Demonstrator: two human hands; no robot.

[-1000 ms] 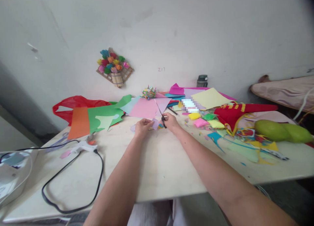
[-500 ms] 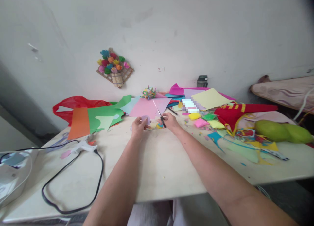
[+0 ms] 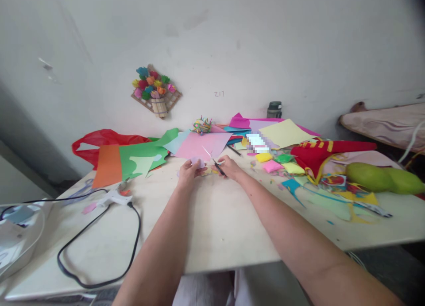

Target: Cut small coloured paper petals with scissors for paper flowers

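My left hand (image 3: 187, 171) pinches a small lilac paper piece (image 3: 199, 163) above the pale wooden table (image 3: 212, 226). My right hand (image 3: 229, 166) is closed round the black handles of a pair of scissors (image 3: 214, 160), whose blades point up and left toward the paper piece. Small coloured scraps lie under and between both hands. A pink paper sheet (image 3: 199, 144) lies flat just behind them.
Green (image 3: 141, 155) and orange (image 3: 106, 164) sheets and a red plastic bag (image 3: 99, 140) lie at the left. A glue gun (image 3: 111, 199) with a black cord lies front left. Coloured paper, small pads, red cloth (image 3: 318, 153) and green fruit (image 3: 381, 177) crowd the right.
My left hand turned the lilac piece and shifted it slightly left. The scissors tilted, their blades now leaning more to the left and lower.
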